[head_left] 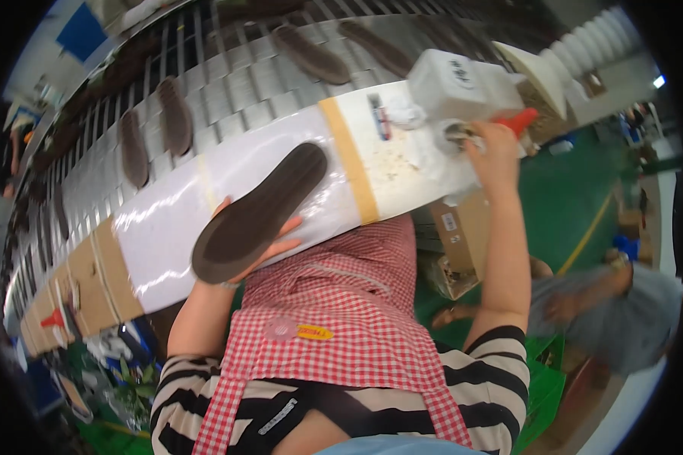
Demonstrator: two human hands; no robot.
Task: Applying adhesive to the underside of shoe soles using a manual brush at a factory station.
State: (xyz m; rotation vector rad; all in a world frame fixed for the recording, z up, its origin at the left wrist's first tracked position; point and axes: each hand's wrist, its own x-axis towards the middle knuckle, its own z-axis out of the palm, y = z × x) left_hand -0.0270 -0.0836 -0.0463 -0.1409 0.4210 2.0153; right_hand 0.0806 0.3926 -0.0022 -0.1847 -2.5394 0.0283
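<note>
A dark brown shoe sole (259,208) is held at a slant above the white work board (171,254). My left hand (283,241) supports it from beneath, with fingers showing along its right edge and the thumb at its left. Out to the right, my right hand (497,152) is closed at a small round container (455,130); what its fingertips pinch is too small to make out. A red nozzle-shaped piece (517,121) shows beside that hand. Just beyond it stands a translucent white plastic jug (448,83).
Past the board, a slatted metal conveyor (235,98) carries several brown soles, among them one sole (310,54) at the far side. A small brush (379,117) and crumpled white tissue (407,114) lie near the jug. Another person's arm (592,296) shows at right, near a cardboard box (463,231).
</note>
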